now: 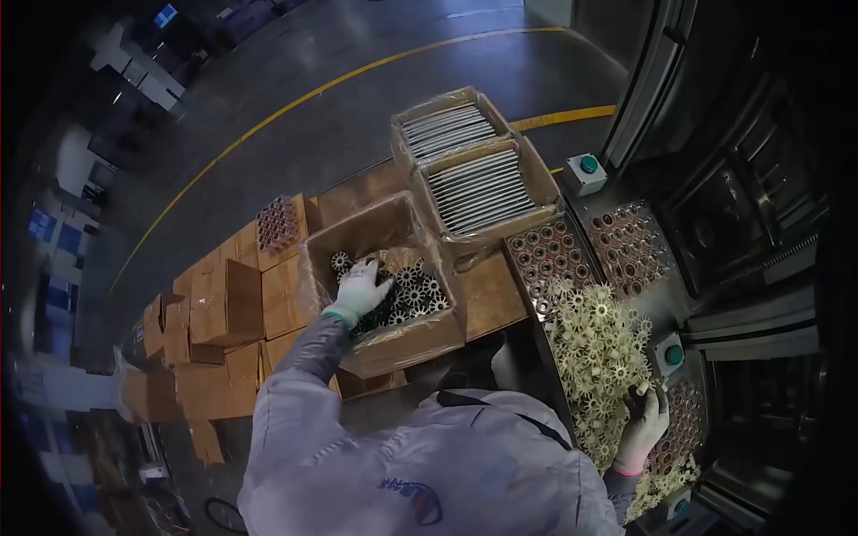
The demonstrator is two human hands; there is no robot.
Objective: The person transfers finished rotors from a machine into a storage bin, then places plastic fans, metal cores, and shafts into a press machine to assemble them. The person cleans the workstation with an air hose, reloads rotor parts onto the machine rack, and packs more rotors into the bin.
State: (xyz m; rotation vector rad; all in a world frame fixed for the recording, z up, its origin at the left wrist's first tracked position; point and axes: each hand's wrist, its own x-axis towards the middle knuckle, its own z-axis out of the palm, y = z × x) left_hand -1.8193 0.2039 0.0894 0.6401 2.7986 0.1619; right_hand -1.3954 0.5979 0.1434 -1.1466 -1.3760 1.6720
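My left hand (359, 293), in a white glove with a green cuff, reaches into a plastic-lined cardboard box (407, 344). Its thumb stands apart from the fingers, over dark toothed wheels (416, 290) in the box; no wheel shows in its grip. On the right, my right hand (645, 427) wears a white glove with dark fingertips and a pink cuff. Its fingers close on a small pale piece (643, 388), which looks like one of the cream toothed wheels (599, 348) heaped beside it. Part of that piece is hidden by the fingers.
Two boxes of stacked metal rods (483, 192) stand beyond the dark wheels. Trays of round copper-and-metal parts (550, 255) lie at right, near green push-button boxes (588, 165) and a machine (733, 196). Closed cartons (223, 304) are stacked at left.
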